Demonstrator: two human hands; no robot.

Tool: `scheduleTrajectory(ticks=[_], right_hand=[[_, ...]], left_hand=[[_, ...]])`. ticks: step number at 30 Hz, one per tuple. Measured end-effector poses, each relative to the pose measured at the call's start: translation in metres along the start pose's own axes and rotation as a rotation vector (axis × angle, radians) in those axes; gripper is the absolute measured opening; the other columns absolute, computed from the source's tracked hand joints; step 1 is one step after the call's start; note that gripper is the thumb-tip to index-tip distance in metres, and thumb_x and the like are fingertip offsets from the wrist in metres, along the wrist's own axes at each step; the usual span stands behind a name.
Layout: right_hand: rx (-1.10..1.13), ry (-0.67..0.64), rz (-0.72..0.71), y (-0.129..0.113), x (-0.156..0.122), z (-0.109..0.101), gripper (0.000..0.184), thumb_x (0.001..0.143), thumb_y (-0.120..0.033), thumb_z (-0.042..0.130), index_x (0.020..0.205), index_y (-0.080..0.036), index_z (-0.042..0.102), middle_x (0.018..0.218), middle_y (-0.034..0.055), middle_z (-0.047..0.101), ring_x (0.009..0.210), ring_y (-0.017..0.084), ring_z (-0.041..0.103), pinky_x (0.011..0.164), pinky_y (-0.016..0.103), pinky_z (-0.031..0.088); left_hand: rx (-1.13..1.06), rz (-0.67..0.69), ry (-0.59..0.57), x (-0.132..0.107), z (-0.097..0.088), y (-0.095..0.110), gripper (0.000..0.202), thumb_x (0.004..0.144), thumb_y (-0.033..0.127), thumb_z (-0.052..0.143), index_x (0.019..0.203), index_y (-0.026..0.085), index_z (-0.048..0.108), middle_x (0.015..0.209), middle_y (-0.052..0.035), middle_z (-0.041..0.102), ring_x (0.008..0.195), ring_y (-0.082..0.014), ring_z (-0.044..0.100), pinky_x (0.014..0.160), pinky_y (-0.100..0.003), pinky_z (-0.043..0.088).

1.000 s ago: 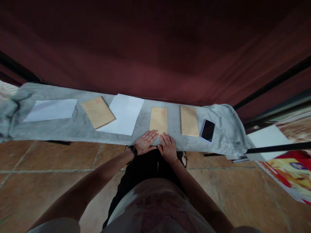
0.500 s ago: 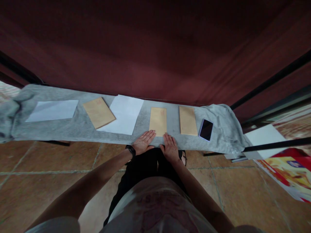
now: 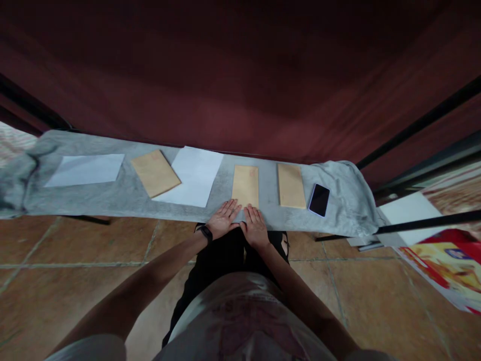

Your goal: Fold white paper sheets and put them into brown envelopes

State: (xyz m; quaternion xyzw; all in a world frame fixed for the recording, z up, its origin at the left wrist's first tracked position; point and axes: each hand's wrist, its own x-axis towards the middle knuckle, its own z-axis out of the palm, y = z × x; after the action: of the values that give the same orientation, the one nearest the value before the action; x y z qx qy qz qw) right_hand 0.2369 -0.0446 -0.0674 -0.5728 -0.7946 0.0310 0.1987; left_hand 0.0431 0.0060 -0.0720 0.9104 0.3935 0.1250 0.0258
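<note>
A tan paper envelope (image 3: 245, 183) with small red print lies in front of me on a grey cloth-covered bench. My left hand (image 3: 222, 219) rests flat with fingers extended at the envelope's near left corner. Beside it, my right hand (image 3: 254, 225) lies flat, its fingertips over the envelope's near edge. The two thumbs nearly meet. Neither hand grips anything. To the right lie a stack of tan envelopes (image 3: 291, 185) and a dark-screened phone (image 3: 319, 200) in a light purple case.
White paper sheets (image 3: 195, 176) lie left of centre, partly under another tan envelope stack (image 3: 155, 173). A white sheet (image 3: 85, 169) is at the far left. The grey cloth (image 3: 338, 190) bunches at the right end. A red and yellow bag (image 3: 447, 265) stands on the right.
My right hand has moved left along the envelope's near edge, closer to my left hand. The envelope stays in place. The view has shifted slightly.
</note>
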Motion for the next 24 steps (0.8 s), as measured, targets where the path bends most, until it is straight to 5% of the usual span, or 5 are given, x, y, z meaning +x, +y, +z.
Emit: scheduleTrajectory(ticks=[8,17,24], right_hand=[[0.000,0.011,0.014,0.003,0.003,0.002,0.048,0.102,-0.031,0.042,0.146,-0.011,0.049,0.153,0.0148,0.046,0.143,0.026,0.040,0.120,0.045,0.031],[0.072,0.014,0.075,-0.001,0.012,-0.002,0.042,0.100,-0.024,0.046,0.139,-0.013,0.057,0.147,0.0125,0.054,0.139,0.023,0.045,0.121,0.041,0.031],[0.081,0.047,0.081,-0.004,0.014,-0.002,0.043,0.097,-0.020,0.045,0.138,-0.015,0.057,0.144,0.0121,0.057,0.136,0.025,0.047,0.119,0.043,0.035]], left_hand=[[0.038,-0.162,0.033,-0.004,-0.005,0.017,0.067,0.095,0.051,0.052,0.153,0.019,0.041,0.163,-0.0189,0.026,0.150,-0.0369,0.023,0.120,-0.054,0.026],[-0.089,-0.382,0.017,0.011,-0.016,0.026,0.050,0.099,0.033,0.041,0.143,0.014,0.051,0.151,-0.0177,0.047,0.143,-0.0328,0.039,0.115,-0.049,0.034],[-0.371,-0.584,0.238,0.040,-0.002,0.026,0.061,0.086,0.022,0.053,0.146,0.015,0.044,0.126,-0.0167,0.064,0.117,-0.0315,0.059,0.102,-0.049,0.046]])
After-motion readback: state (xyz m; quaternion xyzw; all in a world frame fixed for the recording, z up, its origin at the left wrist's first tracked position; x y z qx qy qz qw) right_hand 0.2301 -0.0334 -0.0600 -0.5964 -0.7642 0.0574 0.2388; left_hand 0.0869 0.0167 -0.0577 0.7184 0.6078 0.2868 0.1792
